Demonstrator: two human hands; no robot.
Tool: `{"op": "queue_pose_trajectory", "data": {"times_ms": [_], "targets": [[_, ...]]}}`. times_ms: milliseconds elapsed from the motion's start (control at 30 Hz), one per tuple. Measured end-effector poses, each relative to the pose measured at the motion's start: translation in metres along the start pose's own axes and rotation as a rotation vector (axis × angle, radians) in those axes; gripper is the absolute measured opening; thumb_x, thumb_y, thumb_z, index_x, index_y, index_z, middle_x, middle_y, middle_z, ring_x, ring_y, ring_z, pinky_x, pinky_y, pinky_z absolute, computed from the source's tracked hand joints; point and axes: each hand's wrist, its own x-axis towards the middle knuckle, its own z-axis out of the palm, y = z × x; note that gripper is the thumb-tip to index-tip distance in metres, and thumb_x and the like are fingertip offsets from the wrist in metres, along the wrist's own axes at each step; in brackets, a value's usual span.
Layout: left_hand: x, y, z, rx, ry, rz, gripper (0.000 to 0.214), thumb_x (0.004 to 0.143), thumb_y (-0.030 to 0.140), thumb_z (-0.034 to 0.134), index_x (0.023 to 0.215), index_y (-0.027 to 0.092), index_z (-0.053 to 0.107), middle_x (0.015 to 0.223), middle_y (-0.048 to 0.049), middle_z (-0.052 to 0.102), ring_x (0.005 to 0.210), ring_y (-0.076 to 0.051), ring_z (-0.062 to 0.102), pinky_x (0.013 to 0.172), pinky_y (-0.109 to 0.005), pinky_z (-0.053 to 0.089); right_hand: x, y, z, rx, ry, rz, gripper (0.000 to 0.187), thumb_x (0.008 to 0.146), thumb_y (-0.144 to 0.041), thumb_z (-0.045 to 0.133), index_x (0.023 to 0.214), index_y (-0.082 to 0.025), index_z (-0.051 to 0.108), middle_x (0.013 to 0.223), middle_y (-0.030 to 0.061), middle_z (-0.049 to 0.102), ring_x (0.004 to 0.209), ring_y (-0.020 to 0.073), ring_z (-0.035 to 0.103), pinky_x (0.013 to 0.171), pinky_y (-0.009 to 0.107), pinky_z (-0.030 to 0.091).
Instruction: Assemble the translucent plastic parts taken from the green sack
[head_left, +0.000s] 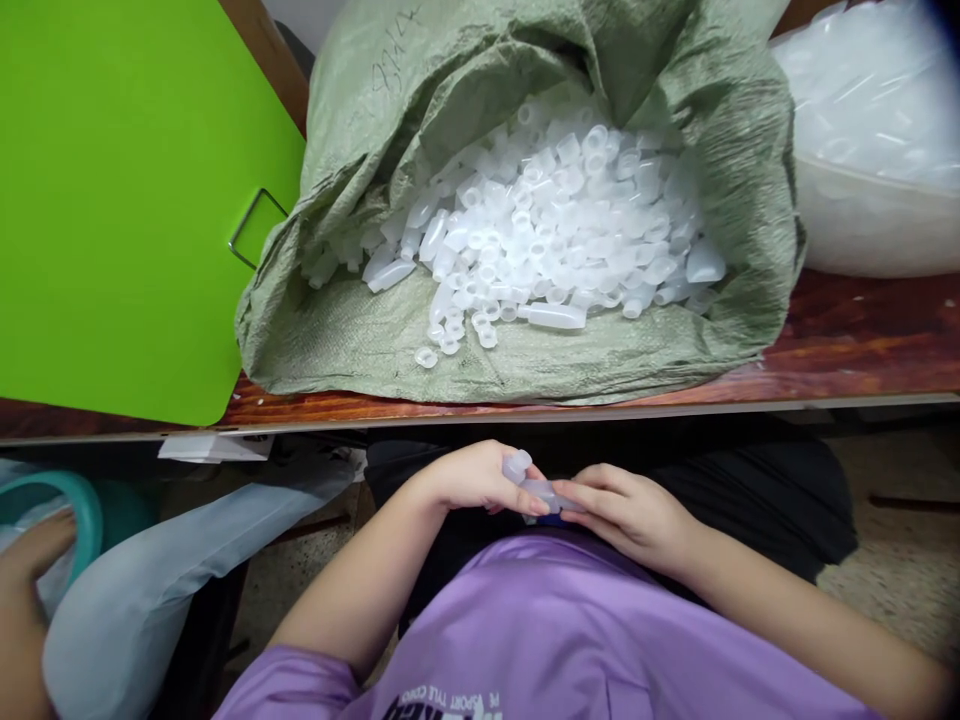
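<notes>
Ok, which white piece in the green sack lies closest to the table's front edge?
The small oval piece at the forward tip of the short trail leading off the pile; every other visible piece in the sack lies farther back.

1. Keeping bare left hand (484,480) and bare right hand (641,515) close together, low down.
2. Pinching with left, thumb (531,503) laid toward the right.
3. Gripping with right, slightly bent fingers (600,497) pointing left, back of hand up.
4. Angling bare left forearm (367,575) and bare right forearm (795,595) inward.
</notes>
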Motion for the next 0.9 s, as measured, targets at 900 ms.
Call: {"op": "queue_pose_trajectory", "data": {"times_ms": [900], "targets": [[0.000,-0.009,0.006,-0.013,0.072,-0.040,0.038,0.059,0.037,0.074,0.086,0.012,0.067,0.058,0.0036,0.054,0.045,-0.005,0.040,0.041,-0.019,0.029,0.001,0.004,0.022,0.431,-0.073,0.560,0.044,0.094,-0.041,0.026,0.085,-0.017,0.062,0.074,0.0061,0.066,0.066,0.0149,0.063,0.063,0.027,0.053]]}}
